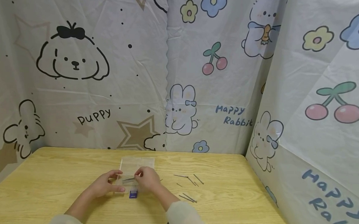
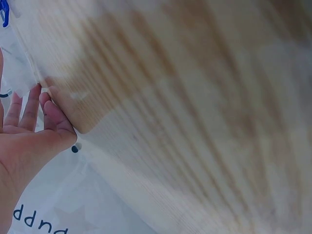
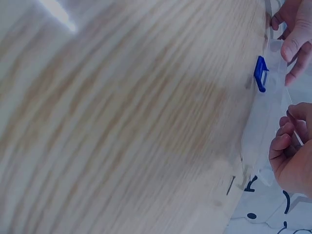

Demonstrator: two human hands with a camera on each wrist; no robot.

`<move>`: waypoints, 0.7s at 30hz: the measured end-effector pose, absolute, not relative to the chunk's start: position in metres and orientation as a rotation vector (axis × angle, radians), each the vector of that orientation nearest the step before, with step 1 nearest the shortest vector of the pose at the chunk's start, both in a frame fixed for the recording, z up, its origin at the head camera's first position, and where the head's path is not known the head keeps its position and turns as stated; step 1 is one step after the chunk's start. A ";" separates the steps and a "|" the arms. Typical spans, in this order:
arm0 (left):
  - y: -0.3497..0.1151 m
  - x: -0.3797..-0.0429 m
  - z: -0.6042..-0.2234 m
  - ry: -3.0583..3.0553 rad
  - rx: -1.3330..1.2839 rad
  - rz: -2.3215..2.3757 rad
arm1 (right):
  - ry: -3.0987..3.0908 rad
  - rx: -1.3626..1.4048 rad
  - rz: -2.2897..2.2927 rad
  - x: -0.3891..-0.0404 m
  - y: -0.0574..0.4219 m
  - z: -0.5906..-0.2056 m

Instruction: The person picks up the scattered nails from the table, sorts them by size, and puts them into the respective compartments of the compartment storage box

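A clear plastic box with a raised lid stands on the table, its blue latch at the front. My left hand holds the box by its left side, thumb in front and fingers farther back; the left wrist view shows these fingers at its edge. Over the box, my right hand pinches thin dark nails between thumb and fingertips; how many it holds I cannot tell. In the right wrist view the box lies beside both hands.
Several loose nails lie scattered on the wood-grain table right of the box. One nail shows near the box in the right wrist view. A printed cloth hangs behind the table and along its sides.
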State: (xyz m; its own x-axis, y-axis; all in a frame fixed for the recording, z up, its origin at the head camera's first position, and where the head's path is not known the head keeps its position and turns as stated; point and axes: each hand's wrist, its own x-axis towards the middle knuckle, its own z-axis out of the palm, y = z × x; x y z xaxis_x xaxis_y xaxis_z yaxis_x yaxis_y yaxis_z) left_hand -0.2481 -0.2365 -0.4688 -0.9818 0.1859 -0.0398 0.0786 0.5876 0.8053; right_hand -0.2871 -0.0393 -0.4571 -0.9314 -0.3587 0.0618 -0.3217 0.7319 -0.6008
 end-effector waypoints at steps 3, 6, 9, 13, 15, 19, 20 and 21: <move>-0.236 -0.248 -0.468 2.692 0.218 1.352 | 2.884 -0.579 -0.959 -0.289 -0.035 -0.458; -0.236 -0.247 -0.468 2.696 0.220 1.348 | 2.873 -0.603 -0.958 -0.289 -0.033 -0.458; -0.234 -0.247 -0.467 2.695 0.224 1.348 | 2.855 -0.624 -0.963 -0.289 -0.031 -0.458; -0.233 -0.248 -0.468 2.694 0.225 1.347 | 2.856 -0.636 -0.969 -0.288 -0.026 -0.456; -0.233 -0.249 -0.469 2.694 0.213 1.343 | 2.865 -0.640 -0.968 -0.288 -0.022 -0.455; -0.234 -0.249 -0.469 2.691 0.192 1.338 | 2.890 -0.671 -0.974 -0.289 -0.011 -0.450; -0.234 -0.248 -0.469 2.690 0.196 1.337 | 2.892 -0.671 -0.973 -0.290 -0.008 -0.449; -0.234 -0.248 -0.469 2.691 0.202 1.339 | 2.891 -0.673 -0.978 -0.290 -0.005 -0.449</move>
